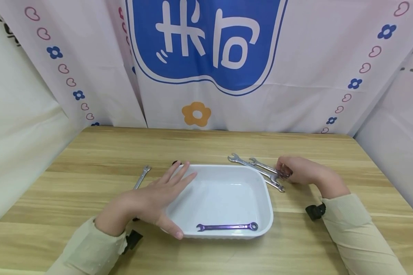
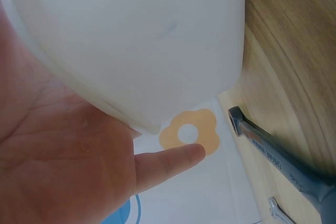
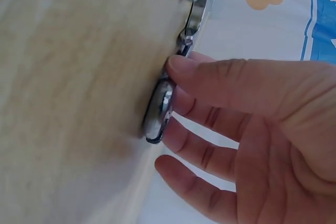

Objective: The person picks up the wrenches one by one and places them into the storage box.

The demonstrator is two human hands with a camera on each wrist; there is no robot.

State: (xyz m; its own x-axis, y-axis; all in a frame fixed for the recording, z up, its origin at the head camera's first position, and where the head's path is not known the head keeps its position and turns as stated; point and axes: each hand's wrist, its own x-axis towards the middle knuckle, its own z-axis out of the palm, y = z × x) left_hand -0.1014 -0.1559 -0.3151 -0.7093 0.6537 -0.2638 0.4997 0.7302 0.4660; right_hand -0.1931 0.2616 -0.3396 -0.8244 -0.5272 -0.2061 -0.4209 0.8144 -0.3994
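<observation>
A white rectangular dish (image 1: 223, 198) stands on the table with a purple wrench (image 1: 227, 227) lying inside along its near side. My left hand (image 1: 158, 196) rests on the dish's left rim, its fingers straight and spread. Beyond the dish's right rim, silver wrenches (image 1: 242, 161) lie in an overlapping group. At that group's right end my right hand (image 1: 297, 170) pinches a silver wrench (image 3: 160, 108) near one end, between thumb and fingers. Close by the left hand, a dark wrench (image 2: 283, 156) lies beside the dish, mostly hidden in the head view.
Left of the dish lies another silver wrench (image 1: 142, 177) on the wooden table (image 1: 79, 183). A white printed cloth (image 1: 296, 107) hangs along the table's back edge, with more white cloth at both sides.
</observation>
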